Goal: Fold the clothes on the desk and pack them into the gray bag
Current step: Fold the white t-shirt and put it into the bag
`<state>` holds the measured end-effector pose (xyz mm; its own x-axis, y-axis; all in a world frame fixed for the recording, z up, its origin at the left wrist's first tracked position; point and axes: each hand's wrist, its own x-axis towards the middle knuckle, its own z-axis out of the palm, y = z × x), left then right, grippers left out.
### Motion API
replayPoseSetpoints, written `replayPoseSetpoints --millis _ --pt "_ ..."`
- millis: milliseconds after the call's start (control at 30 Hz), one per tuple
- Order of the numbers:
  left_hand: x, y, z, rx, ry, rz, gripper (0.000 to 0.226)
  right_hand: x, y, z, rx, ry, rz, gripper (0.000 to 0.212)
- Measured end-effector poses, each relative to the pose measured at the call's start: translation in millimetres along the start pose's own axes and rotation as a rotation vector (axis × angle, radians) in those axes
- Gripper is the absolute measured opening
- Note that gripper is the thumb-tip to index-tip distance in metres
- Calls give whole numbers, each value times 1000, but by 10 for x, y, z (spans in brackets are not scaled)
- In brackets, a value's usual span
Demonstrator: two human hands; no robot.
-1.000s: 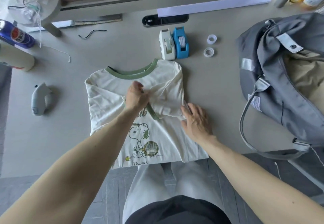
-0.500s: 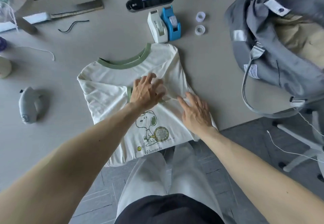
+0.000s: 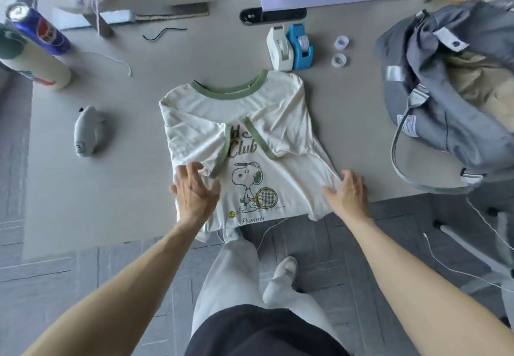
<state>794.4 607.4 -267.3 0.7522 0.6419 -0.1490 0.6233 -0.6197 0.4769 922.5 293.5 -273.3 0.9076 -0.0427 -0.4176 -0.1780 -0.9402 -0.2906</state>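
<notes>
the cream, green-trimmed cotton t-shirt point(image 3: 250, 110) lies sleeves-in under the left hand point(image 3: 194, 193) and right hand point(image 3: 349, 197), both flat, fingers spread, likely steadying it for folding; the open gray fabric bag point(image 3: 445, 133) waits right of them.

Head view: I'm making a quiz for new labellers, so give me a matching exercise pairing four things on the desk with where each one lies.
Things
1. T-shirt
2. gray bag
3. blue tape dispenser
4. gray soft toy

Places
A. left of the shirt, apart from it
B. right end of the desk, mouth open
C. just beyond the shirt's green collar
D. middle of the desk, sleeves folded in

Pairs: 1-D, 2-B, 3-C, 4-A
</notes>
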Motion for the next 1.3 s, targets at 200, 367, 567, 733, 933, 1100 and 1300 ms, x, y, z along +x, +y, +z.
replayPoseSetpoints --millis 200,367,567,733,933,1100,1300 --pt "-624 -413 -105 -110 -15 -554 68 -92 301 -38 147 -70 -2 37" --pt "-966 -673 -30 -219 -176 -613 44 -205 435 -60 216 -156 -31 29" --pt "-1278 -659 -60 -550 -281 -546 47 -371 515 -3 353 -162 -71 27" --pt "-1447 -901 93 -778 -353 -499 74 -442 617 -32 499 -116 -53 28" --pt "-1754 -479 -209 -920 -519 -512 69 -550 678 22 580 -235 -31 45" --pt "-1892 -466 -140 -930 -564 -532 25 -651 686 128 845 -445 99 50" --pt "-2044 -439 -244 -951 -551 -527 66 -799 739 31 626 -730 35 71"
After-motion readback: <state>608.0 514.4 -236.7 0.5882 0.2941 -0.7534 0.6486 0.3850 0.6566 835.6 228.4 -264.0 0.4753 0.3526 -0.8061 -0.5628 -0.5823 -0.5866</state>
